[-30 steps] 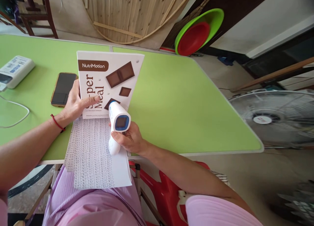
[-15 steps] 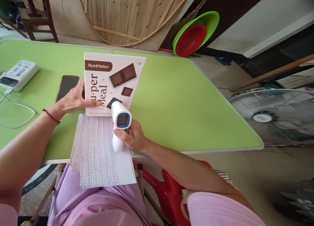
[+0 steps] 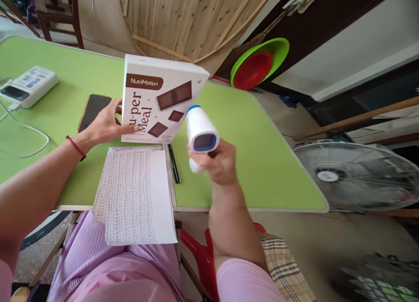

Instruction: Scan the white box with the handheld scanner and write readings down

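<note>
A white box point(image 3: 183, 118) with brown chocolate pictures and "NutriMotion" print is tilted over the green table, gripped at its left edge by my left hand point(image 3: 106, 124), thumb across the front. My right hand point(image 3: 216, 160) is closed round the handle of a white and blue infrared thermometer point(image 3: 202, 129). The thermometer stands just right of the box, apart from it, its small screen facing me. Below the box lie handwritten sheets of paper point(image 3: 137, 197), partly overhanging the table's front edge. Beside them rests a black pen point(image 3: 173, 164).
A phone point(image 3: 93, 110) lies behind my left hand. Farther left is a white power bank point(image 3: 32, 86) with a white cable point(image 3: 36, 129). The green table point(image 3: 262, 171) ends at the right, near a large fan point(image 3: 327, 176). Green and red basins point(image 3: 252, 70) lean beyond it.
My right hand has moved right and up with the thermometer, from the box's lower front to its right side. The box has turned and tilted, showing its top, and the pen is uncovered.
</note>
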### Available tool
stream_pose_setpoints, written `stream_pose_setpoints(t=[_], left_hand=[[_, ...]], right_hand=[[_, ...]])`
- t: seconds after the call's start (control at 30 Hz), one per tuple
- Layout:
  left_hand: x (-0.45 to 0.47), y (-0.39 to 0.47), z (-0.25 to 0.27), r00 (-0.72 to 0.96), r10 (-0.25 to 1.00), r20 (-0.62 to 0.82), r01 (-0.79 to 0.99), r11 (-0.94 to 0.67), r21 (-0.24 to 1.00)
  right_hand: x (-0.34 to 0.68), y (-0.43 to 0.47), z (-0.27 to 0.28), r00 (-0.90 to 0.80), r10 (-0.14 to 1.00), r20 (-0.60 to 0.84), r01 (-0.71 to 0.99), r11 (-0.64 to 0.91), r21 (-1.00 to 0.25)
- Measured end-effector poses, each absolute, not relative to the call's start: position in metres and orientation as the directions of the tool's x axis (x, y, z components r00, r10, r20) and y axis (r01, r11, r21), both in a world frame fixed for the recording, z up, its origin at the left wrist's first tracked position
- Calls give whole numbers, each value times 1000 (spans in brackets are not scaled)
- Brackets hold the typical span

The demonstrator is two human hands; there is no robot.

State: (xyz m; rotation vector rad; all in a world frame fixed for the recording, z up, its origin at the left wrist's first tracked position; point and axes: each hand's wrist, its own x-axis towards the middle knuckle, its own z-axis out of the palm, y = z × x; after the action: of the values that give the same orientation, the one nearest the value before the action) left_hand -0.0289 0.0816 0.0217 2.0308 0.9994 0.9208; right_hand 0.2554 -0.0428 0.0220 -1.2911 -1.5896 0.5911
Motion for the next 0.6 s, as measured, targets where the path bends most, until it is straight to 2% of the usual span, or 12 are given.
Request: stream_pose_setpoints(t=[0.07, 0.13, 0.23, 0.3, 0.43, 0.53, 0.6], left_hand=[[-29, 84, 16, 435, 851, 294, 383, -471, 794], [-30, 86, 13, 425, 855, 297, 424, -478, 769], [-30, 87, 14, 432, 851, 299, 475, -496, 727], [-29, 86, 17, 445, 848, 288, 491, -501, 713], [-28, 84, 20, 445, 848, 290, 552, -514, 656], [-26, 81, 21, 447, 831, 331, 599, -553, 579], [-26, 78, 24, 417, 824, 384, 613, -567, 551]], right_hand=[[279, -38, 27, 99, 945, 313, 627, 185, -757], [298, -35, 26, 173, 957, 231, 789, 6, -615], [316, -32, 15, 242, 961, 133, 904, -173, -390], [321, -29, 7, 230, 970, 84, 927, -192, -324], [330, -22, -7, 163, 985, 58, 945, -139, -297], [333, -20, -11, 144, 981, 127, 949, -100, -300], [327, -21, -9, 151, 954, 258, 944, -62, -324]])
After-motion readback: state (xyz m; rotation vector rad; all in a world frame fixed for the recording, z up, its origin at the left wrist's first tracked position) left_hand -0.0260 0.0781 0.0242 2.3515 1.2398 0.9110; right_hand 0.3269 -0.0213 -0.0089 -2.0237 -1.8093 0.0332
